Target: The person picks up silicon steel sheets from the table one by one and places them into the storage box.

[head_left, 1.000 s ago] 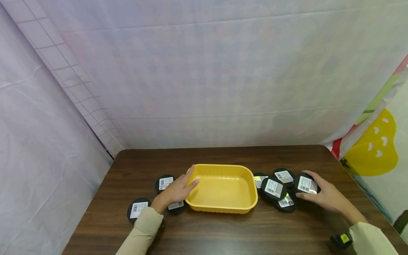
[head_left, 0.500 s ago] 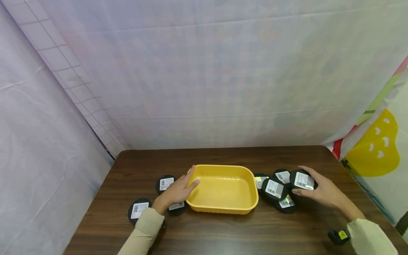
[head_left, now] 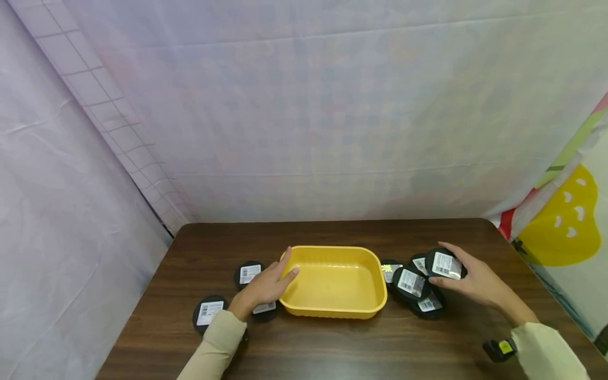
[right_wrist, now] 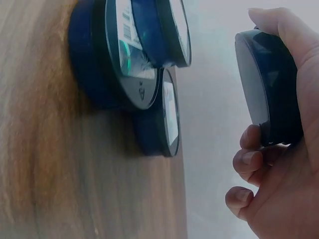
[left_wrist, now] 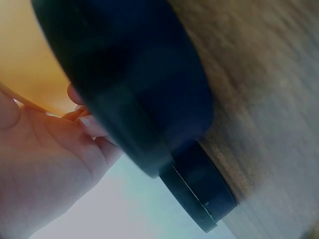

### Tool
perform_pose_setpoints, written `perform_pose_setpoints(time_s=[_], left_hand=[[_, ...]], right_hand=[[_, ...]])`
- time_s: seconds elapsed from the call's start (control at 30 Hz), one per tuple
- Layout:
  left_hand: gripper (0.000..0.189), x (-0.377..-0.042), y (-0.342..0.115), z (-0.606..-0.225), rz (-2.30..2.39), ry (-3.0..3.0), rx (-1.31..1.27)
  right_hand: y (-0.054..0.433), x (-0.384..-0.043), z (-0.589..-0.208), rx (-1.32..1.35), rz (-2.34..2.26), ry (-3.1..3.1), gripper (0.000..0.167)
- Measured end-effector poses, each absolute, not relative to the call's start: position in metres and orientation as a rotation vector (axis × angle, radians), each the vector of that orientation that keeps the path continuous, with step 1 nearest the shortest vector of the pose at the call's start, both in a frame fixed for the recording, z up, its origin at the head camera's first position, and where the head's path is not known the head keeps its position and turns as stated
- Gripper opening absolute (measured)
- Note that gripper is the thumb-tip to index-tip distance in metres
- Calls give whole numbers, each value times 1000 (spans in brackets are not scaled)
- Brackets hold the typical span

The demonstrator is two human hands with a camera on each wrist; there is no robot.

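My left hand [head_left: 264,286] grips the left rim of a yellow plastic tray [head_left: 334,311], thumb over the inner side and fingers along the outside. In the left wrist view, a round black container [left_wrist: 134,74] covers part of the fingers. My right hand [head_left: 477,279] holds a flat round black container [head_left: 446,264] with a white barcode label by its edges, thumb and fingers on opposite sides. It overlaps a cluster of similar containers [head_left: 410,282] in the head view. The right wrist view shows the held container [right_wrist: 271,84] raised apart from the others.
The cluster sits just right of the tray, one container lying on top of others. More black containers [head_left: 209,312] lie left of the tray, partly hidden by the left arm. The brown wooden table [head_left: 361,348] ends at a pale curtain [head_left: 328,132] behind.
My right hand has carried its black container slightly left and toward the back, over the rear of the cluster. The left hand stays at the tray's rim.
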State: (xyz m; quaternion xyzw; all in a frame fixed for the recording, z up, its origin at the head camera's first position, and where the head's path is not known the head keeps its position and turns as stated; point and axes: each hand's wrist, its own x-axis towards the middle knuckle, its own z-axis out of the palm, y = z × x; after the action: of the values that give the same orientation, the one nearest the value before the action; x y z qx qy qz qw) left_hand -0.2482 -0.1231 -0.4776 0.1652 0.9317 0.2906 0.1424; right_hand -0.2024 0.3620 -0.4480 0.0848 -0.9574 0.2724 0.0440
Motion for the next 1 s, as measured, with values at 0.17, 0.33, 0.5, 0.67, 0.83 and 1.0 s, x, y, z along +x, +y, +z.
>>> perform_pose_setpoints(time_s=[0.17, 0.33, 0.5, 0.67, 0.83, 1.0], left_hand=[[75, -248, -123, -479, 839, 2690, 489], [74, -248, -123, -478, 830, 2698, 503], [74, -247, -122, -477, 828, 2698, 503], [75, -247, -122, -477, 822, 2701, 507], [75, -248, -121, -478, 818, 2713, 517], [76, -248, -121, -479, 837, 2698, 495]], right_hand=[[355, -204, -445, 278, 831, -2914, 94], [348, -206, -441, 317, 830, -2893, 93], [342, -207, -437, 337, 839, -2886, 93], [336, -209, -436, 398, 862, -2859, 92], [326, -212, -434, 464, 882, -2819, 90], [317, -215, -432, 524, 913, -2816, 90]])
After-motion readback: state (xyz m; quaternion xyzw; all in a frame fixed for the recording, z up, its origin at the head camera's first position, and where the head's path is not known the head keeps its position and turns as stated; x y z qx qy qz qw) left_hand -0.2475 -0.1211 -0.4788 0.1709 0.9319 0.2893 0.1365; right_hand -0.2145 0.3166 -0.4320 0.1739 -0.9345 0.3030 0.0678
